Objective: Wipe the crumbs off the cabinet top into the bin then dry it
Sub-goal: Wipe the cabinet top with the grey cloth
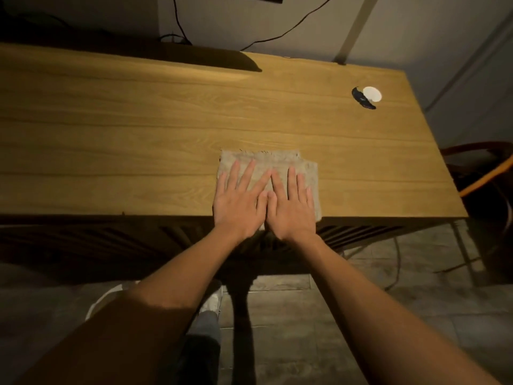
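Note:
A folded beige cloth [280,162] lies flat on the wooden cabinet top [138,129], close to its front edge. My left hand [238,198] and my right hand [291,207] press down on it side by side, fingers straight and spread, thumbs touching. A few dark crumbs [244,150] show along the cloth's far edge. Part of the cloth is hidden under both palms. A white rim [95,304] shows on the floor under my left forearm; I cannot tell if it is the bin.
A small white round object [373,93] with a dark piece [362,100] beside it sits near the back right corner. Black cables [177,23] hang on the wall behind. A wooden chair [483,168] stands right of the cabinet. Tiled floor lies below.

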Demonstrator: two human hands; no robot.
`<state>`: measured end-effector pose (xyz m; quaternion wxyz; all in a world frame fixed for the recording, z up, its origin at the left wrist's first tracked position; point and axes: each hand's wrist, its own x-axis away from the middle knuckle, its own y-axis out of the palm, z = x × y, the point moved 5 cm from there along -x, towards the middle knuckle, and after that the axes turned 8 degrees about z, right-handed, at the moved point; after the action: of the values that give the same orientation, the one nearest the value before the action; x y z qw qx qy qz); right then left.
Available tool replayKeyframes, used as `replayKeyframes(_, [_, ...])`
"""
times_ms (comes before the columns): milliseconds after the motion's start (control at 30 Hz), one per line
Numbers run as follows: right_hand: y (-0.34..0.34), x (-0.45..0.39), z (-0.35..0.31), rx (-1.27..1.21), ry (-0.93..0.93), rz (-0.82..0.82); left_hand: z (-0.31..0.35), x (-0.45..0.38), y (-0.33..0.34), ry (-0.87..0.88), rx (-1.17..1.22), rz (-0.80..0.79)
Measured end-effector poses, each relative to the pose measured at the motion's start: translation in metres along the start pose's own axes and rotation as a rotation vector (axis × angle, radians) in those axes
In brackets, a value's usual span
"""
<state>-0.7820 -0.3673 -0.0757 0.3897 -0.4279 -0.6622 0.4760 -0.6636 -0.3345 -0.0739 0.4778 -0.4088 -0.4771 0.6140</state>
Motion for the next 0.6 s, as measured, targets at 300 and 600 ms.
replayKeyframes(300, [0.001, 0.003, 0.003, -0.045, 0.126, -0.086, 0.002, -0.005, 0.009, 0.014, 0.014, -0.044])
replayKeyframes(600, [-0.007, -0.083, 0.008, -0.043, 0.109, -0.087, -0.003, -0.09, 0.02, -0.002, 0.01, 0.014])
